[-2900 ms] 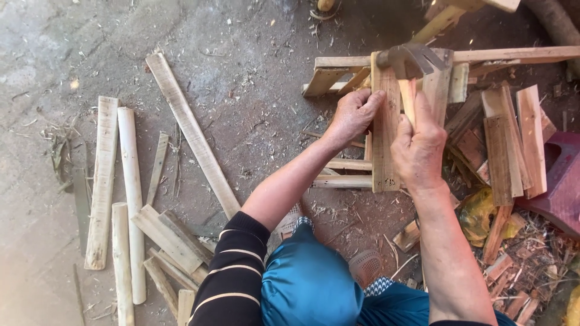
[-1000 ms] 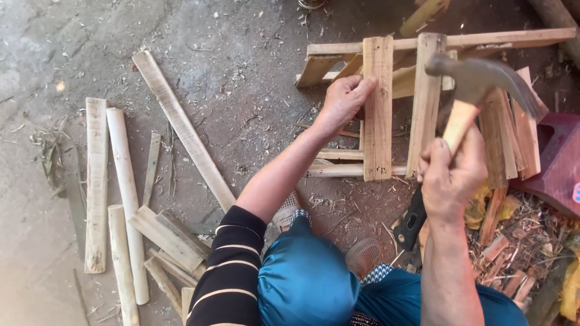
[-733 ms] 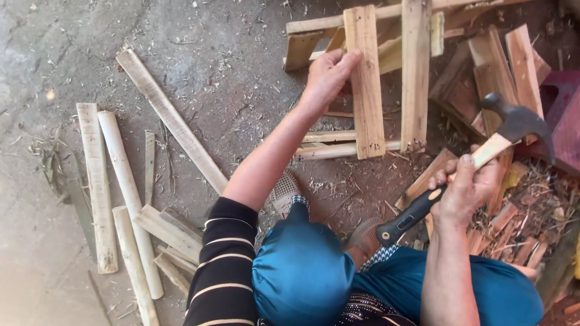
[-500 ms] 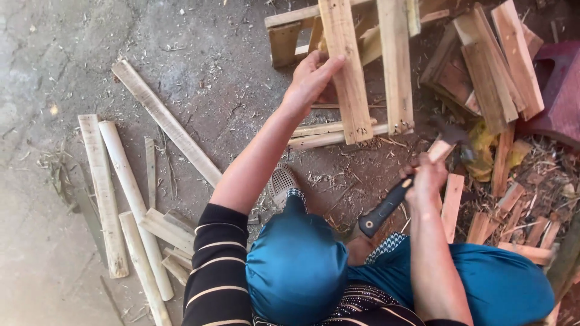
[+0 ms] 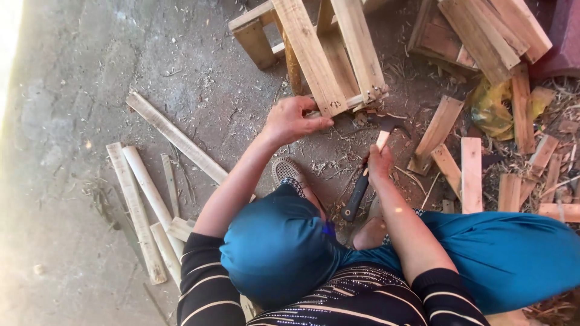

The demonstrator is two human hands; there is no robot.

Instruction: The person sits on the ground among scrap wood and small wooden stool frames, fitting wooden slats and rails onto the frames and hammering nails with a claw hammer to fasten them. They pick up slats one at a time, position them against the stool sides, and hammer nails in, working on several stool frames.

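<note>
The pale slatted wooden frame (image 5: 329,57) lies on a grey, dusty concrete floor (image 5: 72,78) strewn with sawdust, at the top centre of the view. Two broad slats cross its top. The left hand (image 5: 290,119) is closed on the near end of the left slat, fingers pinching its edge. The right hand (image 5: 379,164) grips the pale wooden handle of a dark-headed claw hammer (image 5: 386,128), its head on the floor just below the frame. One black-handled tool (image 5: 355,196) lies beside that wrist. About six loose pale sticks (image 5: 145,199) lie at left; offcuts (image 5: 477,175) are scattered at right.
</note>
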